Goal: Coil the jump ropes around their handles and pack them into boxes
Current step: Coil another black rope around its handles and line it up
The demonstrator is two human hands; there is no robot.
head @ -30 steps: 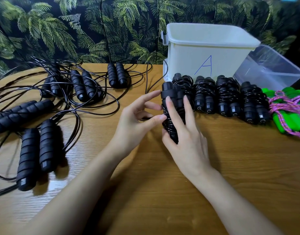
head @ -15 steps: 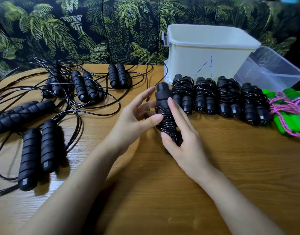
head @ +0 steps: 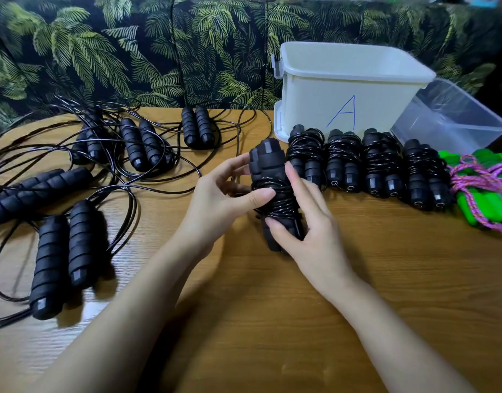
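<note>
Uncoiled black foam-handled jump ropes (head: 59, 251) sprawl left. At the wooden table's (head: 272, 321) centre, the left hand (head: 224, 199) pinches and the right hand (head: 312, 234) wraps the coiled black rope bundle (head: 271, 177); light, its slick cord likely springs loose, so grip over the coils. Finished black bundles (head: 380, 163) crowd its right.

1. Table (head: 272, 321): warm brown wood with darker grain lines.
2. Sofa fabric (head: 102, 52): near-black, printed with green and yellow-green palm fronds.
3. Central jump rope (head: 272, 177): matte black ribbed handles, glossy black cord.
4. Coiled jump ropes (head: 380, 163) and loose jump ropes (head: 62, 259): the same black.
5. White box (head: 315, 103): off-white, with a blue handwritten letter A (head: 345, 113).
6. Clear box (head: 448, 120): colourless, see-through.
7. Green handles (head: 496, 211): bright green, wrapped in pink-and-purple flecked rope (head: 479, 180).
</note>
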